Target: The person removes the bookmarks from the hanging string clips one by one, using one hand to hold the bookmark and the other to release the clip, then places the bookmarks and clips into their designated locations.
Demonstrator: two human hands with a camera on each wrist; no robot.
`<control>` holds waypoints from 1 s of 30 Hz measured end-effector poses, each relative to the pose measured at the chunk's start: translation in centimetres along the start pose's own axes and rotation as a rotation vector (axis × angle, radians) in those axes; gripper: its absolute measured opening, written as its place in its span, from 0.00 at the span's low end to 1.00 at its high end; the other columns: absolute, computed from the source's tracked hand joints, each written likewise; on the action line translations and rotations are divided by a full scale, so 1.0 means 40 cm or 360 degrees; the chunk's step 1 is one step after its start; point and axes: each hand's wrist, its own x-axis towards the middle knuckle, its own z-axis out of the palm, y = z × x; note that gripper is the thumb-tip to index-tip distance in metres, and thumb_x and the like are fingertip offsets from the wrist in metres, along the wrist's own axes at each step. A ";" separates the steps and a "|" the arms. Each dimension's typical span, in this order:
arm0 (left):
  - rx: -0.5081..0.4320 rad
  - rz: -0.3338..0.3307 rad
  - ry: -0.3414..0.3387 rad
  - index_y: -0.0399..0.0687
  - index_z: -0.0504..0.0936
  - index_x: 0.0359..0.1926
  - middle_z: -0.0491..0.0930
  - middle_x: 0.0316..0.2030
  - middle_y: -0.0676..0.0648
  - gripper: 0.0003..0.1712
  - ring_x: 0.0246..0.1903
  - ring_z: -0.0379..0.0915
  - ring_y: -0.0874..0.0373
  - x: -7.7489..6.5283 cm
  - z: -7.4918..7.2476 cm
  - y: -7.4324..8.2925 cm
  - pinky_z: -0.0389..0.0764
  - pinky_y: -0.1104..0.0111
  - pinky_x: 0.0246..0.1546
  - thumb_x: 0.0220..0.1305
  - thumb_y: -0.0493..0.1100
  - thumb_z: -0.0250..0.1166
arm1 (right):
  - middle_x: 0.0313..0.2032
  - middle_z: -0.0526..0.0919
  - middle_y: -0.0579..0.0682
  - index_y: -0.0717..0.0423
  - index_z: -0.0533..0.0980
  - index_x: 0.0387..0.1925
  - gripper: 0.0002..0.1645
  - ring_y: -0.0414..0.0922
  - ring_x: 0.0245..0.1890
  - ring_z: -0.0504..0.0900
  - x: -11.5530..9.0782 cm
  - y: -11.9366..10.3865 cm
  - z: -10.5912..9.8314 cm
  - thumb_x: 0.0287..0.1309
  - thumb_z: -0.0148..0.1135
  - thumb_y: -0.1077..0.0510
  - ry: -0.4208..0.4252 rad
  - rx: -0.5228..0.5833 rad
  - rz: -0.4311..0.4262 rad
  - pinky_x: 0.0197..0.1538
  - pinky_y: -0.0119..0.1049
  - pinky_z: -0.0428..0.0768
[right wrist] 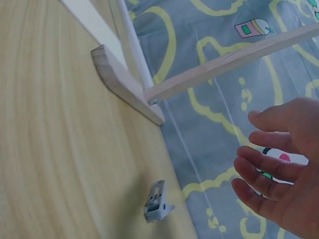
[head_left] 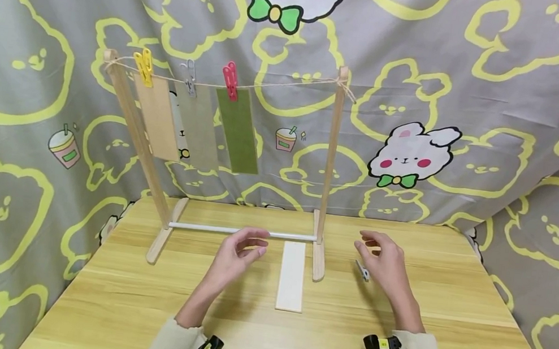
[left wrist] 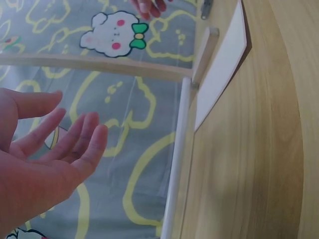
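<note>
My left hand [head_left: 236,255] hovers over the table left of a white rectangular card [head_left: 291,278], fingers loosely bent with nothing in them. To the right, my right hand [head_left: 386,267] is above a grey clothespin [head_left: 362,271] lying on the wood. The right wrist view shows the same grey clothespin [right wrist: 157,201] apart from the bent, bare fingers [right wrist: 266,172]. Three strips hang from a string: a tan one [head_left: 157,119] under a yellow clothespin [head_left: 143,67], a grey-green one [head_left: 197,126] under a grey clothespin [head_left: 190,78], and a dark green one [head_left: 238,130] under a red clothespin [head_left: 230,80].
A wooden frame carries the string [head_left: 289,86] between its left post [head_left: 133,125] and right post [head_left: 330,163]. A white rod [head_left: 202,227] joins the feet low down. Behind the table [head_left: 262,337] hangs a grey patterned cloth [head_left: 426,42].
</note>
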 end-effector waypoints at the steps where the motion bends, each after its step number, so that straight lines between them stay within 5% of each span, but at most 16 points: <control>1: 0.0007 0.0009 0.0015 0.35 0.80 0.57 0.81 0.55 0.40 0.18 0.55 0.79 0.40 0.000 -0.003 0.001 0.84 0.65 0.52 0.66 0.27 0.67 | 0.48 0.85 0.63 0.66 0.81 0.54 0.18 0.59 0.46 0.84 0.002 -0.004 -0.001 0.67 0.67 0.61 0.0013 0.0010 -0.0017 0.48 0.59 0.85; 13: -0.0037 0.0068 0.0145 0.39 0.82 0.57 0.81 0.57 0.41 0.18 0.60 0.74 0.35 0.006 -0.025 0.010 0.84 0.67 0.52 0.67 0.28 0.66 | 0.48 0.85 0.60 0.64 0.82 0.54 0.17 0.57 0.45 0.85 0.008 -0.038 -0.007 0.66 0.69 0.61 0.0110 0.0086 -0.0112 0.47 0.58 0.86; 22: -0.0115 0.0135 0.0232 0.33 0.79 0.59 0.80 0.59 0.40 0.20 0.60 0.76 0.42 0.007 -0.040 0.018 0.83 0.67 0.54 0.67 0.25 0.64 | 0.48 0.85 0.59 0.62 0.82 0.54 0.17 0.55 0.45 0.85 0.010 -0.066 0.008 0.65 0.69 0.62 0.0118 0.0147 -0.0197 0.46 0.57 0.86; 30: -0.0159 0.0202 0.0289 0.32 0.77 0.60 0.79 0.59 0.38 0.20 0.59 0.75 0.37 0.010 -0.052 0.025 0.83 0.66 0.54 0.67 0.25 0.64 | 0.48 0.85 0.58 0.61 0.82 0.54 0.17 0.55 0.45 0.85 0.013 -0.085 0.003 0.64 0.70 0.63 0.0120 0.0207 -0.0223 0.47 0.57 0.86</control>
